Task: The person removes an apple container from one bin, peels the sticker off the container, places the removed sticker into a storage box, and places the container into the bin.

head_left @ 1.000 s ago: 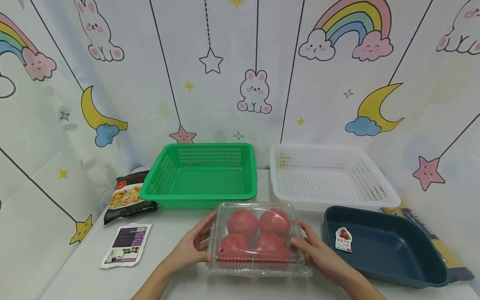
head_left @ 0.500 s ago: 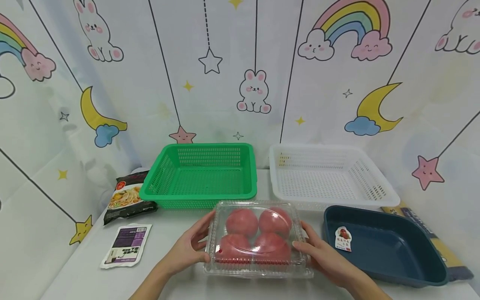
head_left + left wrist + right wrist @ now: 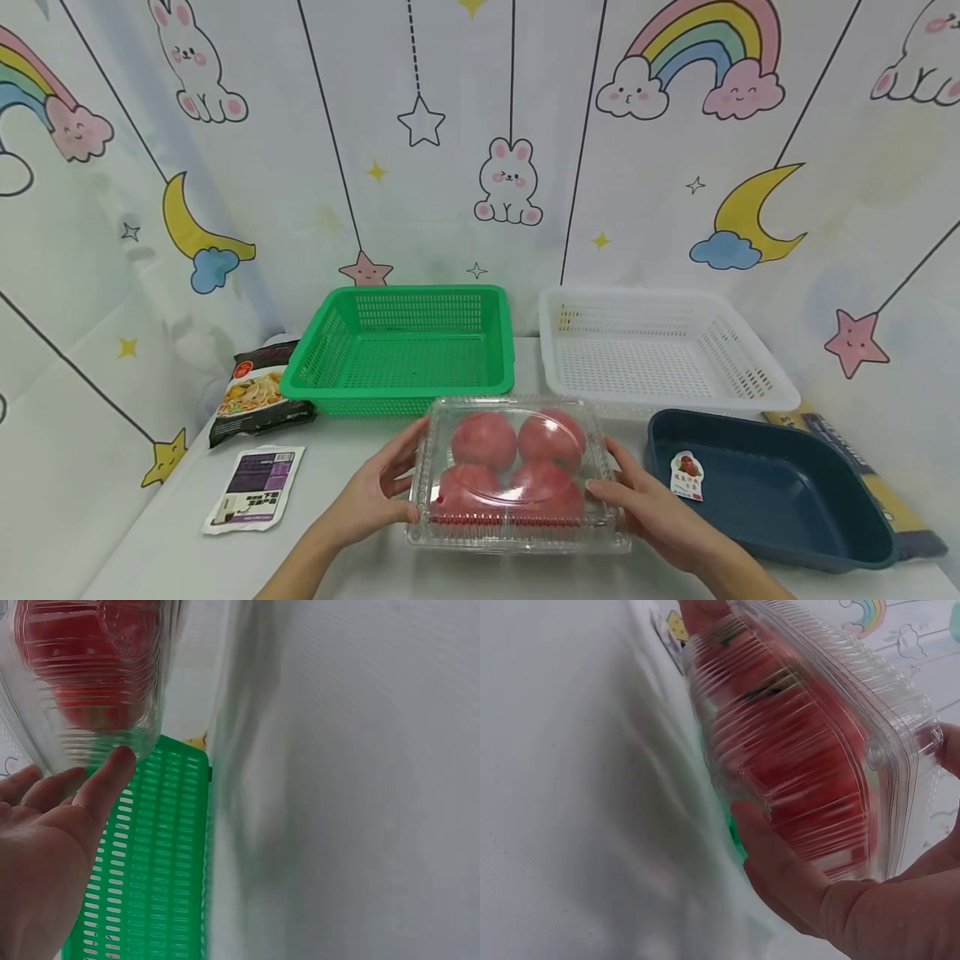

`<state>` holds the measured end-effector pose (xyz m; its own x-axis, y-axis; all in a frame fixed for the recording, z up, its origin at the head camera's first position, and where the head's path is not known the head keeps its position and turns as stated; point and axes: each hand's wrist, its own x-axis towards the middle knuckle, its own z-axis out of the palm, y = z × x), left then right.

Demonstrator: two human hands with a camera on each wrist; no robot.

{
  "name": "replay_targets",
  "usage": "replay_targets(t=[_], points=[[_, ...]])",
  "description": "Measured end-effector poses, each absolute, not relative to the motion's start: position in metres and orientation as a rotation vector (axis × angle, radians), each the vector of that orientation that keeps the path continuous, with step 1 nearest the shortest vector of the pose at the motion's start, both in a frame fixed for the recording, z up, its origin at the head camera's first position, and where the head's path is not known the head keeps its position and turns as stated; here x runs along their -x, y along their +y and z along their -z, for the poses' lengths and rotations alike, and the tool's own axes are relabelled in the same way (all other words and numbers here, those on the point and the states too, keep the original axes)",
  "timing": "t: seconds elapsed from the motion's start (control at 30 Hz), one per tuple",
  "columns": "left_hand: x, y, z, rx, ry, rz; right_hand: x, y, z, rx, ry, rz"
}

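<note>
A clear plastic clamshell box (image 3: 517, 542) with several red tomatoes (image 3: 483, 442) inside is between my two hands, in front of the green basket. My left hand (image 3: 375, 492) grips its left side, thumb at the near corner of the rim. On the other side my right hand (image 3: 656, 508) holds it, thumb over the lid's edge. In the right wrist view, the right fingers (image 3: 780, 859) lie under the ribbed bottom, and dark stems show on the tomatoes. The left wrist view has the left fingertips (image 3: 116, 769) at the bottom corner of the box.
Behind stand a green basket (image 3: 397, 405) and a white basket (image 3: 667, 400). To the right is a dark blue basin (image 3: 780, 508) bearing a small label, with a yellow packet (image 3: 892, 504) partly under it. A black noodle bag (image 3: 258, 396) and a white-purple pouch (image 3: 255, 490) lie left.
The box has risen slightly toward the head camera, both hands moving with it and keeping their grip. The baskets, basin and packets stay where they were.
</note>
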<state>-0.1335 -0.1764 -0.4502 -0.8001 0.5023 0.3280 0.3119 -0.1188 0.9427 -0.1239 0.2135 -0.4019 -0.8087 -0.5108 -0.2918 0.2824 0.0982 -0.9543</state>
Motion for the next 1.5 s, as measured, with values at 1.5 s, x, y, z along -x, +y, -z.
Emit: replay_targets(t=[1.5], points=[[0.132, -0.169, 0.426, -0.942, 2.012, -2.234, 0.128, 0.205, 0.356, 0.075, 1.793, 2.011]])
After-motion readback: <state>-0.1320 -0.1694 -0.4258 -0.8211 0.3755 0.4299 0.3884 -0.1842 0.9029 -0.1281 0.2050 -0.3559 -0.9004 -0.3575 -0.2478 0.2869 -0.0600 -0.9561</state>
